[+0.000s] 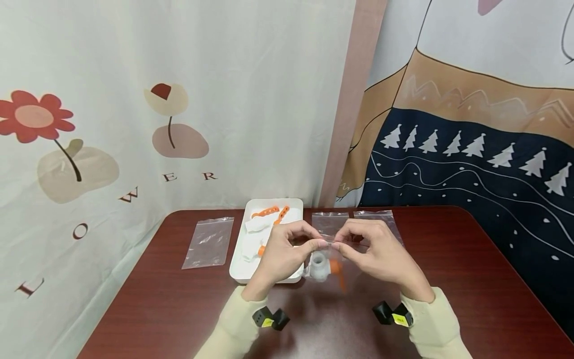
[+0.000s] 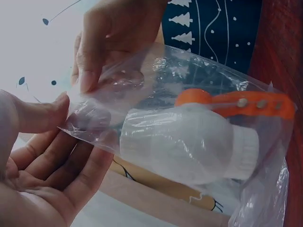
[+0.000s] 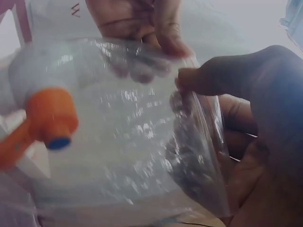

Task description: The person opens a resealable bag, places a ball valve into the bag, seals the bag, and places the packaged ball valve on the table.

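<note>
Between my left hand (image 1: 287,254) and my right hand (image 1: 381,252) hangs a clear zip bag (image 2: 161,66), held up over the table's middle. Thumb and fingers of each hand pinch its zip edge, the two thumbs close together in the head view. Inside the bag lies a white plastic ball valve (image 2: 180,142) with an orange lever handle (image 2: 255,105) that has holes along it. The right wrist view shows the handle's round orange hub (image 3: 52,113) with a blue centre, at the bag's far end from the fingers.
A white tray (image 1: 237,267), partly behind my left hand, holds white valve parts and orange handles (image 1: 281,214). Left of it lies a flat clear zip bag (image 1: 208,243). Two more flat bags, one at the back (image 1: 329,218), lie beyond my hands. Curtains hang behind the dark red table (image 1: 457,259).
</note>
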Motion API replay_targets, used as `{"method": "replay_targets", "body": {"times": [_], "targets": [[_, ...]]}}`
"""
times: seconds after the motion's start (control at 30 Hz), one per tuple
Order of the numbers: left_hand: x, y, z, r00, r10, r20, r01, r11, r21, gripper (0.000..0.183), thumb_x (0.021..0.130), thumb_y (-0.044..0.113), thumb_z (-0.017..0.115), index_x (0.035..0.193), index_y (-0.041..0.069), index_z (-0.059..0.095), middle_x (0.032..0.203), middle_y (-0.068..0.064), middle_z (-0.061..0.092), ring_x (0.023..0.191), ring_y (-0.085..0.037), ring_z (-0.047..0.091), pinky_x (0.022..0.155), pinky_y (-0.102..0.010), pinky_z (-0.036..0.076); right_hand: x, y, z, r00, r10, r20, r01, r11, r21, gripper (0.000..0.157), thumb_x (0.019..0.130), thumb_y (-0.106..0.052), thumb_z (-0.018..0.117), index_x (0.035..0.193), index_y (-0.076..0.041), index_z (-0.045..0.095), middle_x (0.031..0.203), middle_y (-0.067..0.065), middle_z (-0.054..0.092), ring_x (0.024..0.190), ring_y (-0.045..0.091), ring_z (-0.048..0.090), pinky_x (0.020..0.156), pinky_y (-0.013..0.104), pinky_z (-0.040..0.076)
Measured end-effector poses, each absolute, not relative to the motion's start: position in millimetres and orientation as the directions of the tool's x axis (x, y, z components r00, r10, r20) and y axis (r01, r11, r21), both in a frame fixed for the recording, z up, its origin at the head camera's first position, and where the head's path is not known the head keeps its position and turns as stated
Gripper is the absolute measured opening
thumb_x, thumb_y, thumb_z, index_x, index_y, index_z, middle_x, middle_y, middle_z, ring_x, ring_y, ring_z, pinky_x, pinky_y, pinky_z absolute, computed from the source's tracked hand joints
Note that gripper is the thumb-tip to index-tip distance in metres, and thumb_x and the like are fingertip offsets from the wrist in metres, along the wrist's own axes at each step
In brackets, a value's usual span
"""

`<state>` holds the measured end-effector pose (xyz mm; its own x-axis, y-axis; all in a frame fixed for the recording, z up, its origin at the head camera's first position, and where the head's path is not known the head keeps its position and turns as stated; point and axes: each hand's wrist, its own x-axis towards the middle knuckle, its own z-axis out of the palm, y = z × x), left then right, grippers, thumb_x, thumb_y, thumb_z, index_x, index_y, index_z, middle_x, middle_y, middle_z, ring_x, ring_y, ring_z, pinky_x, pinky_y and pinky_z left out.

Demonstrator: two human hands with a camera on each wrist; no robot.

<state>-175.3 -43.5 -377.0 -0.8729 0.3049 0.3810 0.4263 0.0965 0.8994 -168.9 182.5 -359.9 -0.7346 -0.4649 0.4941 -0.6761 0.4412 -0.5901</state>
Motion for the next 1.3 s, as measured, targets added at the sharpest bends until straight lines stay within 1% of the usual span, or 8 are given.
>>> {"method": "replay_targets", "body": {"times": [0.27,0.5,0.67,0.9,1.07,1.13,1.2,1.3], "targets": [[-178.4,-42.4,-380.5,-0.845,0.384,0.372,0.437,0.095,0.894,0.009,0.090,0.017,0.080,0.098,0.013,0.078,0.094,-0.007,0.077,0.075,-0.010,0.068,0.065,-0.020,0.052,-169.8,181.7,-361.0,-0.703,-0.463,0.539,-0.709,0.405,-0.577,0.014,0.091,-0.011,0.078,0.090,-0.023,0.073,0.078,-0.013,0.061,0.070,0.005,0.055,0.059,0.023,0.050],[-177.8,-40.1,-381.9,-0.837,0.352,0.418,0.474,0.088,0.876,0.006,0.090,0.015,0.080,0.093,0.011,0.080,0.089,-0.008,0.078,0.064,-0.009,0.065,0.058,-0.021,0.053,-169.6,181.7,-360.9,-0.736,-0.456,0.500,-0.675,0.442,-0.590,0.018,0.089,-0.009,0.079,0.090,-0.026,0.072,0.077,-0.014,0.059,0.071,0.005,0.055,0.063,0.023,0.050],[-177.7,-40.9,-381.3,-0.849,0.334,0.410,0.455,0.066,0.888,0.005,0.089,0.011,0.080,0.091,0.007,0.079,0.089,-0.011,0.078,0.073,-0.006,0.068,0.066,-0.019,0.054,-169.7,182.4,-361.5,-0.755,-0.452,0.475,-0.654,0.459,-0.601,0.018,0.089,-0.007,0.078,0.089,-0.024,0.072,0.077,-0.014,0.060,0.070,0.005,0.054,0.063,0.022,0.051],[-177.8,-43.7,-380.7,-0.842,0.368,0.395,0.447,0.064,0.892,0.005,0.090,0.011,0.078,0.094,0.008,0.077,0.089,-0.011,0.075,0.066,-0.004,0.060,0.061,-0.018,0.048,-170.3,180.7,-360.5,-0.690,-0.471,0.549,-0.722,0.392,-0.571,0.019,0.090,-0.005,0.076,0.089,-0.024,0.072,0.079,-0.012,0.062,0.070,0.004,0.056,0.061,0.021,0.052],[-178.4,-43.9,-382.1,-0.822,0.415,0.390,0.465,0.094,0.880,0.008,0.092,0.016,0.078,0.099,0.013,0.079,0.092,-0.008,0.077,0.058,-0.004,0.054,0.050,-0.021,0.046,-169.3,180.0,-358.9,-0.671,-0.465,0.578,-0.740,0.373,-0.559,0.015,0.091,-0.009,0.077,0.091,-0.024,0.073,0.079,-0.012,0.063,0.071,0.004,0.056,0.062,0.020,0.052],[-178.4,-43.2,-382.6,-0.823,0.412,0.392,0.461,0.081,0.884,0.007,0.092,0.017,0.078,0.098,0.012,0.079,0.091,-0.009,0.077,0.054,-0.007,0.056,0.045,-0.023,0.047,-169.5,180.3,-359.1,-0.675,-0.455,0.581,-0.737,0.373,-0.564,0.015,0.090,-0.009,0.078,0.090,-0.023,0.073,0.078,-0.012,0.062,0.070,0.004,0.055,0.060,0.020,0.052],[-178.3,-42.5,-382.8,-0.824,0.393,0.408,0.470,0.074,0.879,0.007,0.092,0.016,0.078,0.096,0.011,0.080,0.091,-0.010,0.078,0.059,-0.008,0.060,0.046,-0.023,0.047,-169.9,180.1,-359.8,-0.678,-0.450,0.581,-0.734,0.372,-0.569,0.016,0.090,-0.008,0.078,0.089,-0.023,0.073,0.076,-0.013,0.061,0.070,0.004,0.055,0.060,0.020,0.051],[-177.7,-42.0,-382.5,-0.825,0.366,0.431,0.481,0.051,0.875,0.006,0.090,0.014,0.078,0.093,0.009,0.080,0.088,-0.011,0.078,0.064,-0.013,0.068,0.052,-0.023,0.053,-170.7,179.0,-361.0,-0.685,-0.447,0.576,-0.727,0.368,-0.579,0.016,0.090,-0.008,0.077,0.088,-0.023,0.073,0.075,-0.014,0.059,0.070,0.004,0.055,0.059,0.020,0.051]]}}
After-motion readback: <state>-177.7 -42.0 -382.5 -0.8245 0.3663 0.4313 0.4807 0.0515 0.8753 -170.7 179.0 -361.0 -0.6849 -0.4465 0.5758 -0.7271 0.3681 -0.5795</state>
